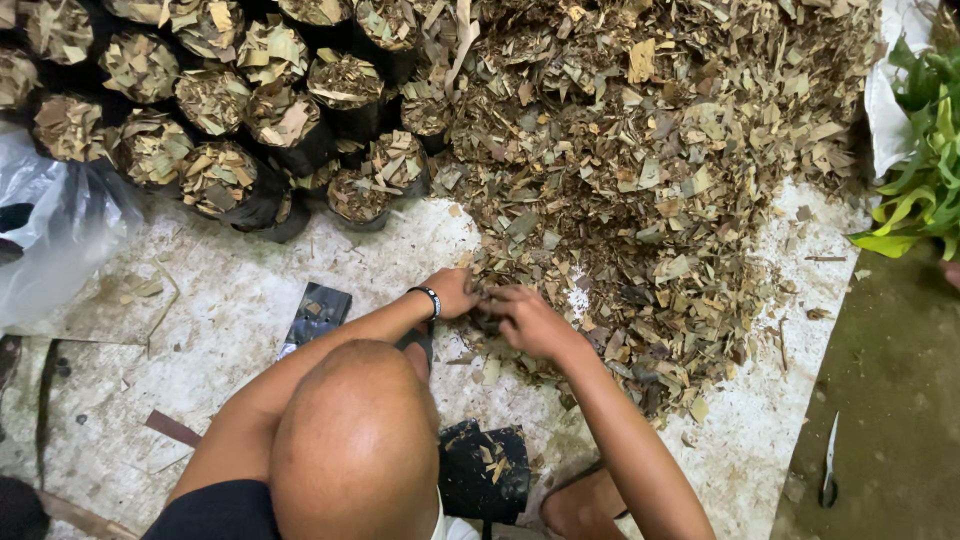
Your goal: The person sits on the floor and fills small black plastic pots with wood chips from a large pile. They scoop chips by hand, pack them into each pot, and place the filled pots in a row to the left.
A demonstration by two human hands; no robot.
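A big heap of dry chopped leaves [640, 160] covers the upper right of a white sheet [240, 300]. My left hand [452, 292], with a dark band on its wrist, and my right hand [528, 320] meet at the heap's near edge. Both are closed around a small dark bag [486, 320] that is mostly hidden between the fingers and the leaf bits. My bent knee [355, 440] fills the lower middle of the view, below the forearms.
Several black bags filled with leaf bits [250, 150] stand packed at the upper left. A clear plastic bag [60, 230] lies at the left. Flat empty black bags [318, 312] [485, 470] lie near my knee. A knife [830, 462] lies on bare ground at the right, below a green plant [925, 170].
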